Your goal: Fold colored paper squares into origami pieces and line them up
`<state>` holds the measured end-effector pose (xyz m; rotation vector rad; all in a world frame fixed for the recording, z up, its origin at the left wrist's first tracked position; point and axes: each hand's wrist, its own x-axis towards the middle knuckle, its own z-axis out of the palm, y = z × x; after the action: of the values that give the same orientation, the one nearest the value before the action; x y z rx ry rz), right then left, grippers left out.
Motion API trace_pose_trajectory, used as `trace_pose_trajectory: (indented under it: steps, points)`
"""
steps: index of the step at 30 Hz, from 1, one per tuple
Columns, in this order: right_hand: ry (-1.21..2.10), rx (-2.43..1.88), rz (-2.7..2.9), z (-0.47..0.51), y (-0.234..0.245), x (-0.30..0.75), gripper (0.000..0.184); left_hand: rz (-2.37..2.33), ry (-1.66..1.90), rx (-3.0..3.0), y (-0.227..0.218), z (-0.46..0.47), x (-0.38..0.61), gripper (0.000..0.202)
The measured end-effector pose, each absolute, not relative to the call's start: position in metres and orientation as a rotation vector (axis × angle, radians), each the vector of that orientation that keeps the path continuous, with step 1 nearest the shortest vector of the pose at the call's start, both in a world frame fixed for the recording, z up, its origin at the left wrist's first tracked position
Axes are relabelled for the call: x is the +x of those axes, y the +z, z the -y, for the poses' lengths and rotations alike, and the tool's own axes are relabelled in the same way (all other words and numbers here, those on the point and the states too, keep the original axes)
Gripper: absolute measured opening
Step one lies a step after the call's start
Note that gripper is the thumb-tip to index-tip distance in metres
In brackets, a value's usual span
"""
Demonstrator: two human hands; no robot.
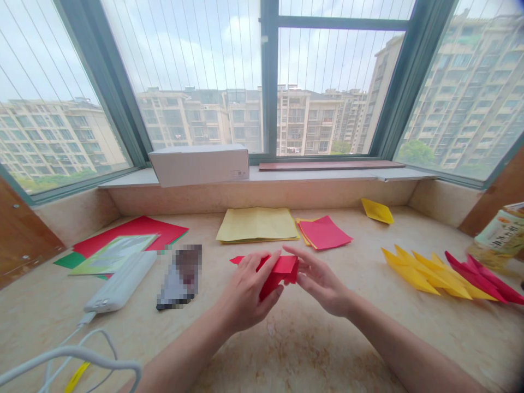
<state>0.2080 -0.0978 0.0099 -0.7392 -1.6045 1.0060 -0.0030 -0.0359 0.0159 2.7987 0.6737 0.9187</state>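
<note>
A folded piece of red paper (285, 265) is between my hands, just above the stone counter. My left hand (256, 284) grips it from the left, with the fingers over its top and the thumb along the near side. One pointed red end sticks out past the left fingers. At the paper's right end is my right hand (321, 278), its fingers apart and the fingertips at the edge; whether they pinch the paper I cannot make out. Beyond the hands lie a stack of pale yellow paper (257, 225) and some red square sheets (326, 232) over yellow ones.
At right stand folded yellow paper pieces (426, 270), folded red pieces (483, 275) and a jar (501, 240). A single yellow folded piece (377, 211) lies farther back. On the left are a white power bank (120, 284) with a cable (82, 349) and red sheets (135, 232). A white box (200, 165) sits on the sill.
</note>
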Motion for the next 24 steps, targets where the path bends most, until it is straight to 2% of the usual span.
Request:
trace_pose_trajectory:
  steps: [4,12,17,24]
  points:
    - [0.883,-0.84,1.602,0.093,0.005,0.206,0.041,-0.664,0.903,2.845,0.018,0.036,-0.004,0.059]
    - [0.882,-0.837,1.56,0.093,0.005,0.202,0.032,-0.68,0.855,2.872,0.021,0.041,-0.001,0.049]
    - [0.85,-0.909,1.492,0.09,0.004,0.197,0.024,-0.706,0.879,2.916,0.017,0.04,0.0,0.057]
    - [0.923,-0.951,1.372,0.086,-0.001,0.191,0.023,-0.842,0.957,2.978,0.015,0.039,0.0,0.063]
